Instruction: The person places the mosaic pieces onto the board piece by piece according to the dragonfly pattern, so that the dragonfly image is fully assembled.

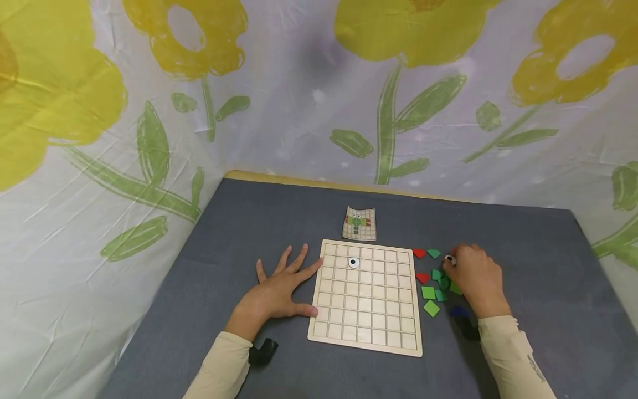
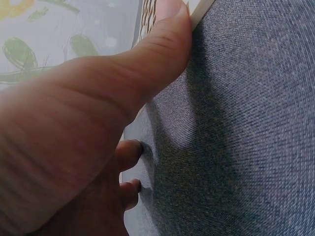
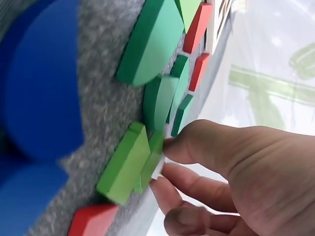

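Eye piece (image 1: 450, 259), pinched between the thumb and fingertips of the right hand (image 1: 476, 277), is just beside the loose green pieces (image 1: 434, 254), to the right of the gridded board (image 1: 371, 305). From a distance I see the left hand (image 1: 271, 296) spread and gripping nothing, its thumb and index finger touching the board's left edge, where light pressure should prevent sliding. I judge that good placement calls for lifting clear of those pieces, consulting the pattern card (image 1: 359, 224), and lowering it flat, pupil upward, within 1 cell, without nudging the other eye piece (image 1: 354, 262).
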The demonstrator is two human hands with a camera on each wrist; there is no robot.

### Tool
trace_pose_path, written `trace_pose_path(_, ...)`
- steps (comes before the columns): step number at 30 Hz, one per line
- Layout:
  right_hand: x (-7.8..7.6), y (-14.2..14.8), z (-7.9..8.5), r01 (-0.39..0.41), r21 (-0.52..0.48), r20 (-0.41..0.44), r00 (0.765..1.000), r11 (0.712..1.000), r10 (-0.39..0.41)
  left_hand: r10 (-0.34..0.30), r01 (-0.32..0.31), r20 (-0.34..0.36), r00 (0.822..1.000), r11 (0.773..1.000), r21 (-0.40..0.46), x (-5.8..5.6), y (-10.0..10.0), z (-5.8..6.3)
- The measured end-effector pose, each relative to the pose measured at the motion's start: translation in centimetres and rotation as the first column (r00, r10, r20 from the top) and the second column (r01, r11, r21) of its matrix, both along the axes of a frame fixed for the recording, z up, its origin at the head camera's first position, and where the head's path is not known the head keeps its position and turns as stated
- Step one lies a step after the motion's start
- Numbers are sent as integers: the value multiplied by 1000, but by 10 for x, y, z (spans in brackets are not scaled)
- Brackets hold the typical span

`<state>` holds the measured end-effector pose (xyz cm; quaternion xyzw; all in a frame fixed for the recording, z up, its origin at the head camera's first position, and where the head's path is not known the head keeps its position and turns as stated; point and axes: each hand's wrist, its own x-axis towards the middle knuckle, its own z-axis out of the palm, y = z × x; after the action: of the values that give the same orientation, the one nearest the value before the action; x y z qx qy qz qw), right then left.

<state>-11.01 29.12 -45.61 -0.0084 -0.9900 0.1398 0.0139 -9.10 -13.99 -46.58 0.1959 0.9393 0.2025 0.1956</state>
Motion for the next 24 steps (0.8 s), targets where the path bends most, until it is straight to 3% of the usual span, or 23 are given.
trace_pose_path(7, -1, -4, 0, 0, -6, 25, 1000, 1000, 1, 0, 0, 9, 1000, 1000, 6, 1, 2, 0)
trace_pose_path(15, 5, -21, 17, -88, 2, -122, 989, 996, 88, 0, 0, 0, 1000, 1000, 0, 0, 1, -1)
trace_pose_path(24, 9, -66, 25, -196, 6, -193, 962, 981, 193, 7, -7, 2, 1000, 1000, -10, 1, 1, 0)
